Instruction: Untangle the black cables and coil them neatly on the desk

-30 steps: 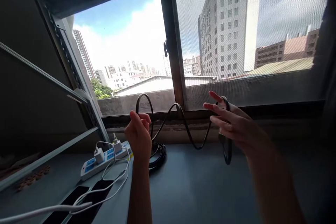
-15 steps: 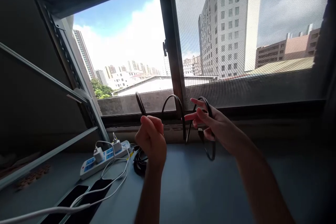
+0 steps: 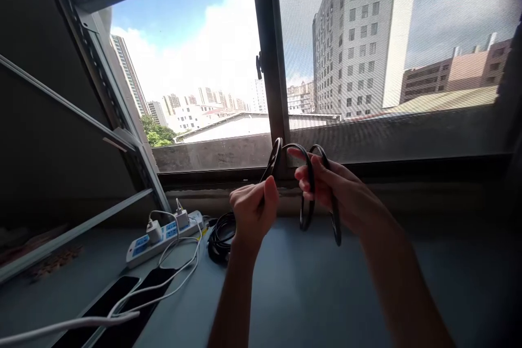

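A black cable (image 3: 312, 174) hangs in loose loops between my two hands, above the grey-blue tabletop. My left hand (image 3: 255, 206) is closed around one part of it, with a loop rising over the thumb. My right hand (image 3: 332, 185) grips the other coils, the thumb pressing toward the fingers and the index finger stretched out to the left. Behind my left wrist, a second coiled black cable (image 3: 220, 239) lies on the table. The cable's plug is not visible now.
A white power strip (image 3: 163, 238) with two white chargers stands at the left. White cords (image 3: 179, 283) run from it across two dark phone-like slabs (image 3: 142, 293). Metal shelf bars (image 3: 122, 130) rise at the left, and a window frame (image 3: 271, 54) stands behind the hands.
My left hand has moved right and slightly up, closer to my right hand. The cable loops have drawn together, and my right-hand fingers have curled in more.
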A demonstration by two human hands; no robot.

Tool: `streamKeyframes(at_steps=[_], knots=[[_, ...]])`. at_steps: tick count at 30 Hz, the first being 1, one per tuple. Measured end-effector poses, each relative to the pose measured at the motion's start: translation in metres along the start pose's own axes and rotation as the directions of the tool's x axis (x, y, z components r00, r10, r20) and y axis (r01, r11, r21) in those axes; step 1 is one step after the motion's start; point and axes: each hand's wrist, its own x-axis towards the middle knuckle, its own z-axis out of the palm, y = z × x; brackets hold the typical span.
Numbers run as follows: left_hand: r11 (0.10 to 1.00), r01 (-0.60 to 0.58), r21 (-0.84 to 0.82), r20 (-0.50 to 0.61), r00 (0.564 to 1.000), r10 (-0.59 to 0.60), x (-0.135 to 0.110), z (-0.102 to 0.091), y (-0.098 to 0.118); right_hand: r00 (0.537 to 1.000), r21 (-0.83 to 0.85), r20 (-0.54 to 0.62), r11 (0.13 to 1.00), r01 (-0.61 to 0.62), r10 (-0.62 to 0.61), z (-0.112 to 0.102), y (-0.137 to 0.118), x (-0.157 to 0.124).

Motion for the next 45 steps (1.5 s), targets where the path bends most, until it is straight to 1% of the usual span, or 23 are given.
streamKeyframes(at_steps=[2,3,5,7,11,14,15,17,19,20,22,24,25,26,28,30,32,35,37,39,41,43,45], knots=[[0.967,0.204,-0.151,0.052,0.979,-0.199,0.003,0.002,0.004,1.0,0.102,0.006,0.995,0.0,-0.001,-0.001,-0.005,-0.002],[0.913,0.311,-0.264,0.081,0.95,-0.3,0.005,0.002,0.007,1.0,0.109,0.015,0.994,-0.008,0.007,-0.003,-0.008,-0.003],[0.718,0.5,-0.485,0.146,0.856,-0.496,0.009,0.003,0.01,0.999,0.045,0.028,0.999,-0.018,0.017,-0.008,-0.013,-0.005],[0.545,0.583,-0.603,0.219,0.778,-0.589,0.014,0.001,0.011,1.0,-0.038,0.02,0.999,-0.017,0.018,-0.012,-0.017,-0.008],[0.333,0.664,-0.669,0.329,0.667,-0.669,0.023,-0.013,0.004,1.0,-0.108,-0.002,0.994,-0.01,0.01,-0.017,-0.026,-0.015],[0.13,0.696,-0.706,0.454,0.587,-0.67,0.027,-0.029,-0.007,1.0,-0.154,0.012,0.988,-0.003,0.005,-0.021,-0.033,-0.021],[0.063,0.69,-0.721,0.49,0.572,-0.658,0.028,-0.033,-0.012,1.0,-0.169,0.025,0.986,-0.005,0.009,-0.023,-0.035,-0.023],[-0.056,0.65,-0.758,0.529,0.563,-0.634,0.028,-0.041,-0.02,0.999,-0.197,0.051,0.98,-0.009,0.019,-0.027,-0.038,-0.027],[-0.132,0.629,-0.767,0.561,0.555,-0.614,0.028,-0.044,-0.026,0.998,-0.229,0.063,0.973,-0.007,0.022,-0.03,-0.04,-0.029],[-0.144,0.654,-0.743,0.59,0.538,-0.602,0.028,-0.044,-0.027,0.998,-0.25,0.064,0.968,-0.003,0.019,-0.03,-0.039,-0.029],[-0.098,0.768,-0.633,0.664,0.474,-0.579,0.027,-0.04,-0.023,0.999,-0.317,0.048,0.948,0.004,0.012,-0.03,-0.037,-0.027],[0.056,0.875,-0.481,0.699,0.422,-0.578,0.026,-0.031,-0.013,1.0,-0.404,0.019,0.915,0.004,0.004,-0.028,-0.032,-0.023],[0.167,0.898,-0.407,0.69,0.422,-0.588,0.024,-0.026,-0.007,1.0,-0.452,-0.002,0.892,0.0,-0.002,-0.027,-0.029,-0.02],[0.284,0.898,-0.335,0.668,0.439,-0.6,0.022,-0.021,0.0,1.0,-0.497,-0.03,0.868,-0.008,-0.008,-0.027,-0.025,-0.018],[0.478,0.851,-0.219,0.609,0.502,-0.614,0.018,-0.011,0.011,0.993,-0.576,-0.109,0.817,-0.021,-0.051,-0.028,-0.018,-0.013],[0.619,0.774,-0.133,0.518,0.587,-0.622,0.014,-0.003,0.017,0.969,-0.65,-0.196,0.76,-0.015,-0.149,-0.03,-0.013,-0.01],[0.71,0.7,-0.073,0.422,0.667,-0.614,0.011,0.002,0.018,0.939,-0.69,-0.239,0.723,0.014,-0.247,-0.032,-0.01,-0.008],[0.777,0.622,-0.096,0.311,0.76,-0.57,0.01,0.005,0.017,0.931,-0.652,-0.249,0.757,0.043,-0.268,-0.03,-0.009,-0.004],[0.79,0.591,-0.159,0.282,0.794,-0.538,0.01,0.005,0.016,0.939,-0.584,-0.259,0.811,0.035,-0.227,-0.024,-0.008,-0.001],[0.788,0.581,-0.202,0.297,0.803,-0.516,0.01,0.005,0.016,0.952,-0.507,-0.259,0.862,0.011,-0.164,-0.015,-0.005,0.002],[0.787,0.577,-0.217,0.324,0.803,-0.5,0.009,0.005,0.018,0.973,-0.432,-0.219,0.901,-0.026,-0.076,-0.007,0.0,0.004],[0.795,0.567,-0.213,0.331,0.808,-0.488,0.009,0.005,0.019,0.992,-0.376,-0.127,0.925,-0.058,0.011,-0.001,0.004,0.005],[0.806,0.551,-0.215,0.331,0.818,-0.47,0.008,0.005,0.021,0.998,-0.352,-0.031,0.933,-0.069,0.062,0.001,0.007,0.004]])
